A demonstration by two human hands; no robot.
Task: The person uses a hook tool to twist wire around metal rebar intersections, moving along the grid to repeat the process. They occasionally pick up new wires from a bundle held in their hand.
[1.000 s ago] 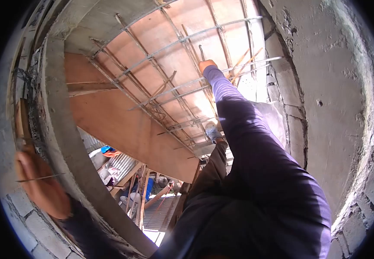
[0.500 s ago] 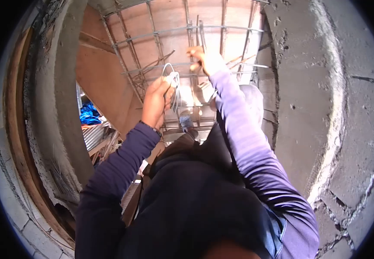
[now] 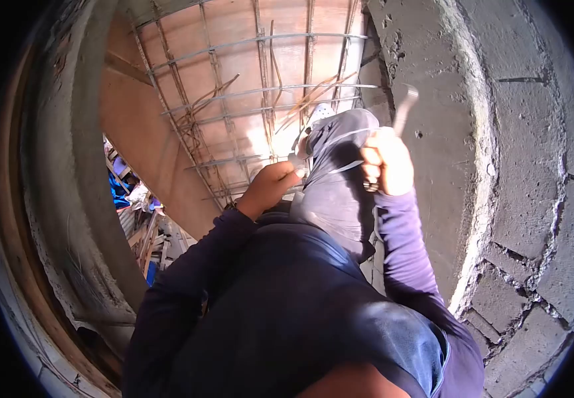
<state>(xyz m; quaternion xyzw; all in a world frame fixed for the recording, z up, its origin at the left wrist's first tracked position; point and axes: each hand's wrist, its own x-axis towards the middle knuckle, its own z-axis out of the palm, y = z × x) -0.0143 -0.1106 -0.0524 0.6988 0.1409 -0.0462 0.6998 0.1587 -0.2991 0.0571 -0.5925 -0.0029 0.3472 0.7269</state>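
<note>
A thin pale wire point(image 3: 346, 135) loops over my raised knee between my two hands. My left hand point(image 3: 272, 188) is closed in a pinch on the wire, low over my lap. To the right, my right hand point(image 3: 387, 161) is closed around a metal tool point(image 3: 404, 109) whose end sticks up past the fingers; the wire reaches this hand too. Motion blurs the tool, so its kind is unclear. My leg in grey trousers point(image 3: 340, 199) lies between the hands.
Beyond my hands, a rebar grid point(image 3: 263, 89) crosses reddish boards point(image 3: 234, 63). A rough concrete wall point(image 3: 433, 132) rises at right, a concrete column point(image 3: 91, 166) at left. Scrap and blue cloth point(image 3: 118, 192) show through a gap below left.
My view has shifted, and my knee shows more. My right hand went from open over the rebar to closed on a tool, lower and further right. My left hand moved lower and nearer my lap.
</note>
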